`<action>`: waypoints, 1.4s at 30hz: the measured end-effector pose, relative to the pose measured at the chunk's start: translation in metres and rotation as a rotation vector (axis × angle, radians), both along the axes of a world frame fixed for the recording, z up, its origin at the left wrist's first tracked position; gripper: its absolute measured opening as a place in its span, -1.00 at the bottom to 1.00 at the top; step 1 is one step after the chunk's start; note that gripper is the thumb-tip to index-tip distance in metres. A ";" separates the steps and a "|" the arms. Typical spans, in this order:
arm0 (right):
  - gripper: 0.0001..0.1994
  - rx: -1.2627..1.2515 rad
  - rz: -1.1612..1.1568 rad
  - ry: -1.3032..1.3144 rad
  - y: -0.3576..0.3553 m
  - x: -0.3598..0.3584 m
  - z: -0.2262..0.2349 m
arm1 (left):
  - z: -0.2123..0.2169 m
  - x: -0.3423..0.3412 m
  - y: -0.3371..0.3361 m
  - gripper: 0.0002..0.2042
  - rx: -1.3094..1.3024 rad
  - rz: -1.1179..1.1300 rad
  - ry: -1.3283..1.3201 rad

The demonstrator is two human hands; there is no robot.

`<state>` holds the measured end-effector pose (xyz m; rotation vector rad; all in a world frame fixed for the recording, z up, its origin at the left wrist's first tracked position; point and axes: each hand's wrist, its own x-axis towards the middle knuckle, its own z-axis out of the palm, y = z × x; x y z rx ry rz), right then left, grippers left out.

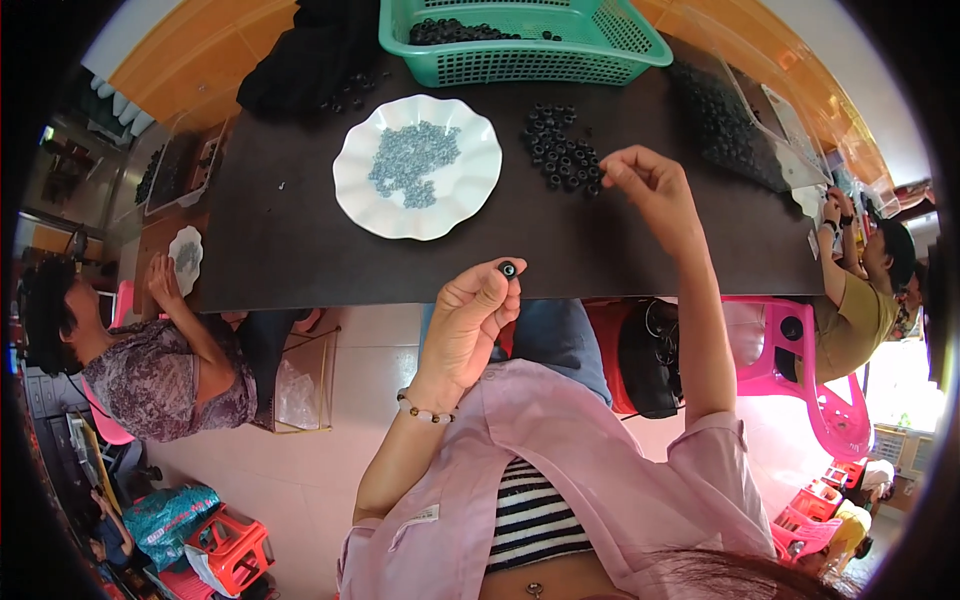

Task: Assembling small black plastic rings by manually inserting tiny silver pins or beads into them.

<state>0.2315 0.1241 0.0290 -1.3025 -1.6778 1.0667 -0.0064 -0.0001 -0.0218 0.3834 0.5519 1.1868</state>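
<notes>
Between the thumb and forefinger of my left hand [462, 335] is a small round black piece [509, 271] with a pale, shiny centre, held just off the table's near edge. My right hand [655, 195] reaches over the table with thumb and forefinger together at the right edge of a loose pile of black ring-shaped pieces [548, 150]. Whatever those fingertips may pinch is too small to make out. Left of the pile, a white scalloped plate [355, 195] carries many small, clear bluish pieces [412, 160].
A green plastic basket [520, 70] with more black pieces stands at the far side of the dark table [300, 265]. Clear bins of black pieces [725, 125] and black cloth [310, 60] flank it. One person [170, 370] sits left, another [865, 300] right, near a pink chair [790, 350].
</notes>
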 end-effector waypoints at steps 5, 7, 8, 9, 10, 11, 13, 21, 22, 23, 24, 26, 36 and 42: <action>-0.81 0.084 -0.075 -0.087 0.055 0.039 -0.025 | 0.001 0.002 0.000 -0.73 0.007 0.033 0.085; -0.84 0.207 -0.123 -0.234 0.066 0.043 -0.027 | 0.003 0.003 0.000 -0.74 0.005 0.042 0.098; -0.84 0.213 -0.133 -0.234 0.071 0.044 -0.028 | 0.004 0.004 0.000 -0.74 -0.009 0.040 0.090; -0.84 0.239 -0.108 -0.257 0.076 0.044 -0.030 | 0.004 0.006 0.001 -0.74 -0.001 0.031 0.091; -0.85 0.262 -0.076 -0.277 0.076 0.038 -0.026 | 0.003 0.006 0.000 -0.73 -0.006 0.035 0.071; -0.85 0.266 -0.078 -0.275 0.075 0.032 -0.022 | 0.003 0.006 0.000 -0.72 -0.011 0.038 0.052; -0.85 0.193 -0.096 -0.341 0.072 0.021 -0.012 | 0.002 0.006 0.000 -0.72 -0.009 0.030 0.065; -0.83 0.241 -0.093 -0.633 0.081 0.011 -0.014 | 0.005 0.010 -0.005 -0.74 -0.007 0.017 0.131; -0.84 0.291 -0.078 -0.646 0.079 0.011 -0.015 | 0.005 0.011 -0.007 -0.74 0.001 0.015 0.137; -0.84 0.341 -0.064 -0.658 0.076 0.012 -0.014 | 0.006 0.012 -0.009 -0.74 0.008 0.012 0.143; -0.84 0.346 -0.063 -0.658 0.073 0.014 -0.013 | 0.005 0.013 -0.011 -0.74 0.013 0.014 0.143; -0.82 0.354 -0.045 -0.678 0.066 0.016 -0.009 | 0.002 0.015 -0.015 -0.74 0.032 0.009 0.142; -0.81 -0.024 0.129 0.093 -0.023 0.015 0.017 | -0.001 0.021 -0.029 -0.75 0.043 0.030 0.126; -0.84 -0.255 0.264 0.490 -0.081 -0.008 0.014 | 0.007 0.026 -0.032 -0.74 0.045 0.001 0.137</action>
